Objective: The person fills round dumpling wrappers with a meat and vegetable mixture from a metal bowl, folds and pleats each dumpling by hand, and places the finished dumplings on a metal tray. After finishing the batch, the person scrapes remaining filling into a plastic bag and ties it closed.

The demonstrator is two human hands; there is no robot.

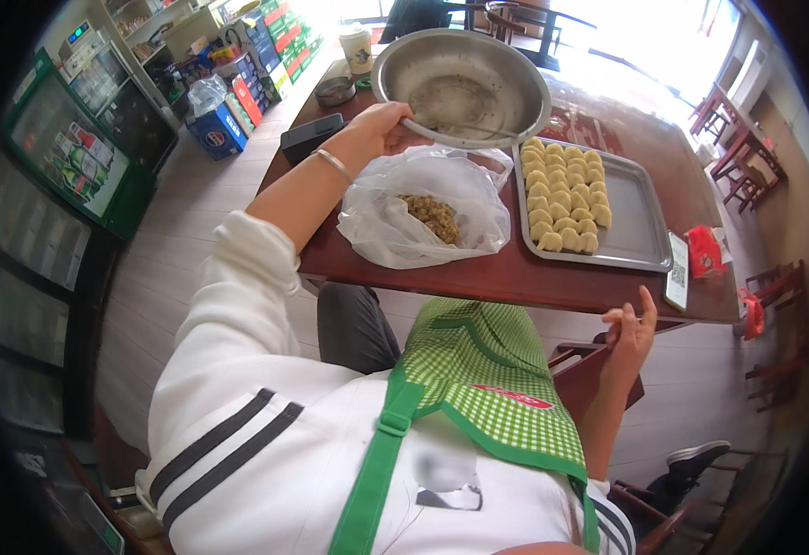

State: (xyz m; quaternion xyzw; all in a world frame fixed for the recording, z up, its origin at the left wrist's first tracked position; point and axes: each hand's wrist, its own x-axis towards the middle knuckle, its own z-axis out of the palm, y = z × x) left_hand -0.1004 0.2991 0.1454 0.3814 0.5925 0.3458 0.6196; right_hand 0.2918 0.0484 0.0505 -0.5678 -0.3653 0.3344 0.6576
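Note:
My left hand (385, 130) grips the near rim of a wide stainless steel bowl (470, 90), which is held tilted above the far part of the table. Inside the bowl are thin smears and what looks like a slim utensil. Below it, an open clear plastic bag (376, 232) holds a clump of chopped filling (432, 216). On the right, a metal tray (630, 208) carries rows of folded dumplings (560, 191) on its left half. My right hand (632, 329) is raised beyond the table's near edge, fingers apart, holding nothing.
On the dark red table (446, 284) a phone (677, 270) and a red packet (706, 251) lie right of the tray. A black box (312, 137), a round metal container (335, 91) and a lidded paper cup (356, 52) stand at the back left. Chairs are beyond.

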